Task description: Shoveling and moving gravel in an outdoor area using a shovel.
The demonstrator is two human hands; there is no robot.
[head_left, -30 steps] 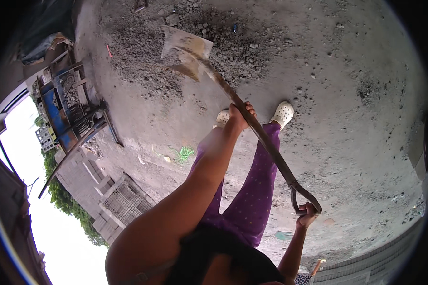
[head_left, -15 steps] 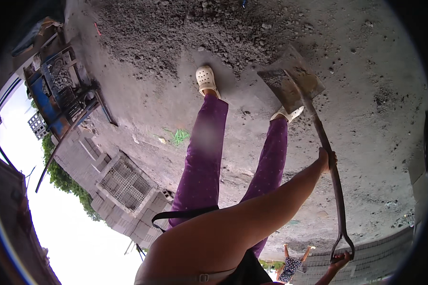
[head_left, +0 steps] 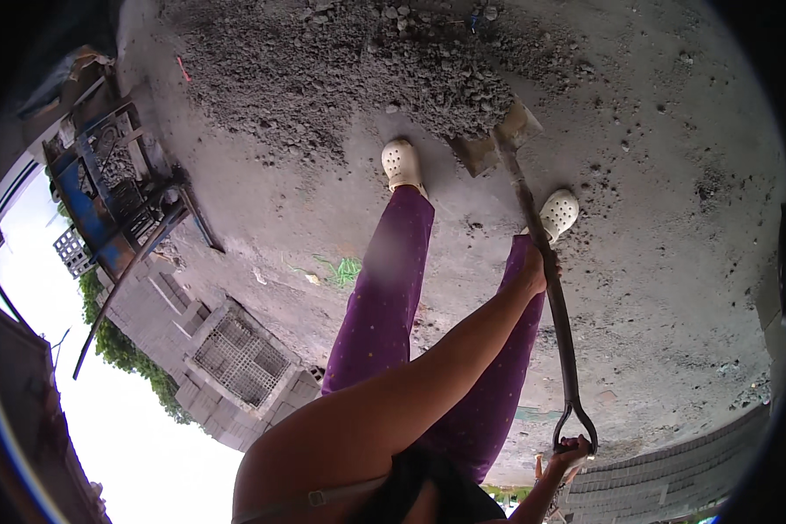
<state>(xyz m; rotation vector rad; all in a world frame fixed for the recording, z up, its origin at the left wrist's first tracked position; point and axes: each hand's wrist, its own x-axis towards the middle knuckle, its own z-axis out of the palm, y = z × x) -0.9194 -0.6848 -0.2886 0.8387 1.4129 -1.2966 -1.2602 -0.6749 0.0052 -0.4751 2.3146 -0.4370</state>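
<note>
I hold a long shovel (head_left: 567, 349) with both hands. Partway down the dark shaft, my left hand (head_left: 540, 269) is wrapped around it. My right hand (head_left: 571, 451) grips the D-shaped handle at the upper end. The flat blade (head_left: 524, 124) lies low on the ground at the near edge of a pile of grey gravelly mix (head_left: 450, 74). Some of the mix covers the middle of the blade, while its two corners show. My feet, in cream clogs (head_left: 401, 163), stand apart on the near side of the pile, the right one close beside the shaft.
At the left stands a rusty frame with blue panels (head_left: 87, 196). Stacked grey blocks (head_left: 162, 310) and a pale crate-like grid (head_left: 240, 356) lie behind it. Green string (head_left: 345, 272) is on the ground. Rows of blocks (head_left: 655, 485) line the lower right, where another person is partly visible.
The shovel has swung left and its blade has gone from bare ground near my right foot into the pile's edge. Both hands moved left with it, still gripping.
</note>
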